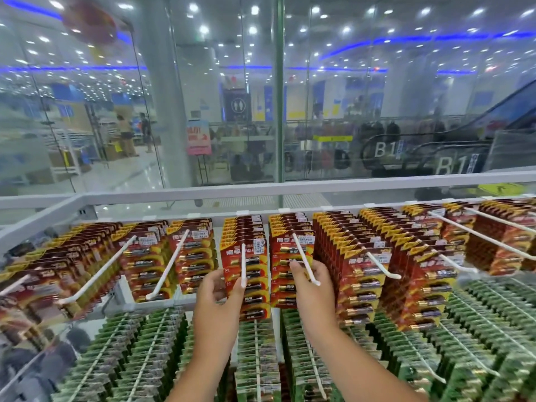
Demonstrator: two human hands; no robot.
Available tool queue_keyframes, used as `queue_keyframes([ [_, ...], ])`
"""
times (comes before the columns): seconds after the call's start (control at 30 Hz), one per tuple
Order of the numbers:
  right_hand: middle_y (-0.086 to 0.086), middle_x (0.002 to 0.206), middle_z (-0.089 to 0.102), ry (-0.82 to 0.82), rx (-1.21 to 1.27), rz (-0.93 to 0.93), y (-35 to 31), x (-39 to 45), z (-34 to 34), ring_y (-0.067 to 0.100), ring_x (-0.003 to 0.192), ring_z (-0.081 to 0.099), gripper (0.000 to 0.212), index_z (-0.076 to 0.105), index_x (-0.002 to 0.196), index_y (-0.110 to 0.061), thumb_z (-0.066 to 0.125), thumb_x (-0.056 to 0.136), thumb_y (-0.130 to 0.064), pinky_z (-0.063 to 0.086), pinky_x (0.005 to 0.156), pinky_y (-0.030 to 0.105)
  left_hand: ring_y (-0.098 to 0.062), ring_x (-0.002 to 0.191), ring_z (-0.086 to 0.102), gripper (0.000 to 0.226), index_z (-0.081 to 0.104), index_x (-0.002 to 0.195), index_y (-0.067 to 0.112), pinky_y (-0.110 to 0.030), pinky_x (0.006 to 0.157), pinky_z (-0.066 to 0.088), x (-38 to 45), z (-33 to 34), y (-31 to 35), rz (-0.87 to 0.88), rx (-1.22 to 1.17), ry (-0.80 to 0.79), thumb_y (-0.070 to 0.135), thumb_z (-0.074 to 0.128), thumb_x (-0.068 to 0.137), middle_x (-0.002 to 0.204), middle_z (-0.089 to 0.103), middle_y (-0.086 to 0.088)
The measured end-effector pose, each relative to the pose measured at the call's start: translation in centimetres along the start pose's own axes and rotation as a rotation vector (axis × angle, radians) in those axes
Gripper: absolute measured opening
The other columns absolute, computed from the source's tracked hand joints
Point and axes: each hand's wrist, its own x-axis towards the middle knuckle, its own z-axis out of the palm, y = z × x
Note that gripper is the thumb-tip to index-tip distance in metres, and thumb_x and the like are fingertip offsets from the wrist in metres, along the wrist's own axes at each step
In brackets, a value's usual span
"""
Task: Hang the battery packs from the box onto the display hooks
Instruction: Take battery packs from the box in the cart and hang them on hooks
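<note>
Left hand [216, 288] at 7 o'clock of centre pinches the lower left edge of the front red battery pack [246, 282], which hangs on a white display hook [243, 264]. Right hand [309, 282] at 5 o'clock, fingers curled round the neighbouring hook [306, 259] and the pack [285, 274] behind it. Green packs [255, 358] hang below at 6 o'clock

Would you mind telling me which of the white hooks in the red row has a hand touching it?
The hook just right of centre: the right hand holds packs around it. The left hand grips the red pack on the neighbouring hook.
</note>
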Motion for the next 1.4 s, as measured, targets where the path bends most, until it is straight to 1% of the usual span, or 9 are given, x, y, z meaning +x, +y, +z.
queue_keyframes([
  [0.13,-0.003,0.129,0.061,0.042,-0.076,-0.032,0.2,-0.1,0.5,0.022,0.118,0.058,0.046,0.054,0.137,-0.025,0.064,0.099,-0.05,0.047,0.092,0.037,0.004,0.098,0.055,0.033,0.05,0.122,0.038,-0.022,0.075,0.043,0.5,-0.3,-0.4,-0.003,0.004,-0.05,0.04,0.071,0.096,0.122,0.059,0.01],
  [0.43,0.002,0.148,0.05,0.067,-0.26,-0.092,1.4,-2.2,0.7,0.025,0.137,0.05,0.066,0.048,0.15,-0.024,0.058,0.097,-0.061,0.047,0.112,0.05,0.005,0.103,0.055,0.031,0.054,0.121,0.036,-0.027,0.086,0.044,-0.1,-3.1,-1.4,-0.002,0.068,-0.163,0.043,0.071,0.095,0.122,0.058,0.017],
  [0.57,-0.004,0.16,0.033,0.018,-0.373,-0.055,2.4,-4.3,-0.2,0.022,0.149,0.035,0.068,0.032,0.161,-0.027,0.06,0.102,-0.047,0.036,0.118,0.04,0.006,0.101,0.056,0.017,0.058,0.109,0.039,-0.019,0.075,0.042,-1.4,-4.3,-2.6,-0.028,0.014,-0.2,0.037,0.069,0.098,0.115,0.059,0.021],
  [0.67,-0.009,0.167,0.021,-0.011,-0.394,-0.02,3.1,-6.1,-0.9,0.019,0.156,0.024,0.071,0.025,0.164,-0.032,0.059,0.103,-0.046,0.029,0.123,0.039,0.008,0.1,0.055,0.02,0.06,0.115,0.041,-0.028,0.081,0.044,-2.6,-4.8,-3.9,-0.075,0.023,-0.25,0.044,0.068,0.097,0.115,0.06,0.024],
  [0.77,-0.013,0.151,0.041,-0.006,-0.341,0.024,3.2,-7.8,-2.4,0.014,0.143,0.044,0.056,0.04,0.153,-0.038,0.062,0.102,-0.046,0.042,0.119,0.041,0.009,0.101,0.056,0.024,0.06,0.12,0.04,-0.018,0.076,0.042,-4.1,-4.5,-4.4,-0.095,0.031,-0.305,0.045,0.067,0.097,0.121,0.06,0.024],
  [0.83,-0.018,0.14,0.051,-0.049,-0.279,0.044,2.5,-9.3,-3.9,0.005,0.129,0.053,0.048,0.046,0.147,-0.041,0.062,0.103,-0.044,0.051,0.102,0.027,0.008,0.103,0.057,0.028,0.06,0.122,0.041,-0.017,0.076,0.042,-5.3,-4.2,-4.2,-0.088,0.046,-0.35,0.049,0.066,0.097,0.122,0.059,0.025],
  [1.0,-0.019,0.124,0.058,-0.068,-0.176,0.019,1.8,-11.7,-10.5,-0.01,0.105,0.056,0.036,0.051,0.139,-0.038,0.061,0.104,-0.036,0.047,0.072,0.004,0.0,0.11,0.059,0.033,0.057,0.128,0.041,-0.03,0.084,0.046,-8.9,-2.1,-2.4,-0.06,0.051,-0.442,0.05,0.065,0.097,0.124,0.056,0.026],
  [1.27,-0.014,0.12,0.064,0.086,-0.083,0.029,2.2,-16.5,-29.1,0.001,0.106,0.063,0.029,0.056,0.129,-0.04,0.065,0.102,-0.034,0.048,0.076,0.013,-0.01,0.107,0.065,0.02,0.059,0.116,0.043,-0.041,0.091,0.049,-21.3,8.1,0.9,-0.015,0.047,-0.567,0.047,0.066,0.098,0.123,0.061,0.015],
  [1.4,-0.007,0.118,0.066,0.189,-0.114,-0.014,2.8,-19.0,-41.1,-0.003,0.099,0.063,0.034,0.057,0.132,-0.029,0.068,0.101,-0.025,0.048,0.078,0.008,-0.008,0.098,0.065,0.017,0.063,0.114,0.032,-0.042,0.095,0.054,-30.5,15.7,2.2,-0.011,-0.021,-0.607,0.035,0.069,0.099,0.114,0.06,0.015],
])
